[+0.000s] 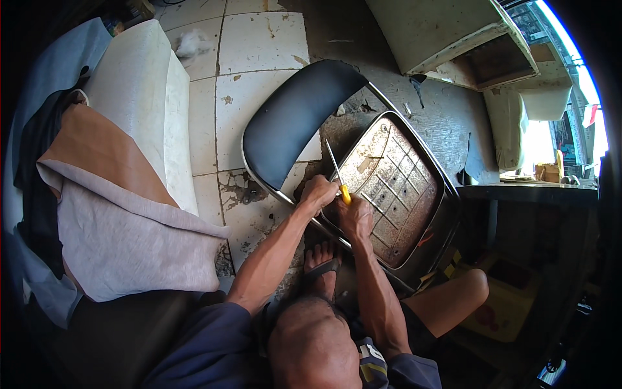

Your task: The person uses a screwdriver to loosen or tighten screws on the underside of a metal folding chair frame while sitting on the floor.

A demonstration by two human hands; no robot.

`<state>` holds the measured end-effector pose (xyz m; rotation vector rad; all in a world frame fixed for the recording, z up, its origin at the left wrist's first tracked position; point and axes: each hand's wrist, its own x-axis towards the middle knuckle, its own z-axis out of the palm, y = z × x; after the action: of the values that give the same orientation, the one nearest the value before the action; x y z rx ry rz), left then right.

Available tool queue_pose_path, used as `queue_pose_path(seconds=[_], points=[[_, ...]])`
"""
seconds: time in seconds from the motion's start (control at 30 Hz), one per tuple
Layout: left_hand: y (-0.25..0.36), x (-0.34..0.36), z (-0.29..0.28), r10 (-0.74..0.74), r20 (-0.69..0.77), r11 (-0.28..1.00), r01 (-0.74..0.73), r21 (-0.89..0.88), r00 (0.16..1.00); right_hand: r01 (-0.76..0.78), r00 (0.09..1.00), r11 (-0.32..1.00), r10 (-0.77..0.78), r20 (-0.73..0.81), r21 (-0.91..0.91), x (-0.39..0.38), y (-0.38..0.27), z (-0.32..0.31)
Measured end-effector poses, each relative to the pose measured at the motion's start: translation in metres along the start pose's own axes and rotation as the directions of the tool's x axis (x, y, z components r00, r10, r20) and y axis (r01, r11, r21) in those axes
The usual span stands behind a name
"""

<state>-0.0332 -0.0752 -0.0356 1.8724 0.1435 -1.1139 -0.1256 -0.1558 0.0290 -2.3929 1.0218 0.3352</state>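
Note:
A metal-framed chair lies in front of me, its black padded backrest [304, 117] at the far left. Its seat is a bare, rusty metal pan [395, 188] with raised ribs and a dark rim. My right hand [356, 219] is closed around a screwdriver [345, 194] with a yellow handle, whose thin shaft points up and away over the pan's left edge. Beside it, my left hand [319, 193] is closed at the near left edge of the seat, close to the shaft. Whatever is in its fingers is hidden.
White upholstered blocks [139, 91] stand at the left, with brown and grey covering material [129, 220] draped over them. A worn cabinet-like box [447, 39] is at the far right. My sandalled foot [322, 266] rests beside the chair. White fluff [193, 44] lies on the tiles.

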Motion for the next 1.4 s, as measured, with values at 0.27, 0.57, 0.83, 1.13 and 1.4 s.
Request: queue_pose_path(seconds=[0.27,0.57,0.83,1.13,1.4], points=[[0.013,-0.012,-0.006,-0.005,0.029,1.000,0.005,0.019,1.000,0.010,0.995,0.995,0.001,-0.104,0.103,-0.001,0.014,0.015],[0.016,-0.017,-0.007,-0.021,0.051,1.000,0.020,0.022,0.998,0.015,0.998,0.938,0.008,-0.064,0.347,-0.024,0.049,-0.010],[0.015,-0.014,-0.008,-0.038,0.077,0.999,0.038,0.009,0.996,0.341,0.933,0.931,-0.352,-0.075,-0.133,-0.100,0.041,-0.092],[0.017,-0.018,-0.008,-0.010,0.056,1.000,0.009,0.025,0.998,0.270,0.958,0.921,-0.286,-0.020,-0.279,-0.107,0.032,-0.093],[0.015,-0.017,-0.006,0.001,0.054,1.000,-0.003,0.031,0.999,0.365,0.922,0.857,-0.386,0.017,-0.363,-0.105,0.022,-0.102]])
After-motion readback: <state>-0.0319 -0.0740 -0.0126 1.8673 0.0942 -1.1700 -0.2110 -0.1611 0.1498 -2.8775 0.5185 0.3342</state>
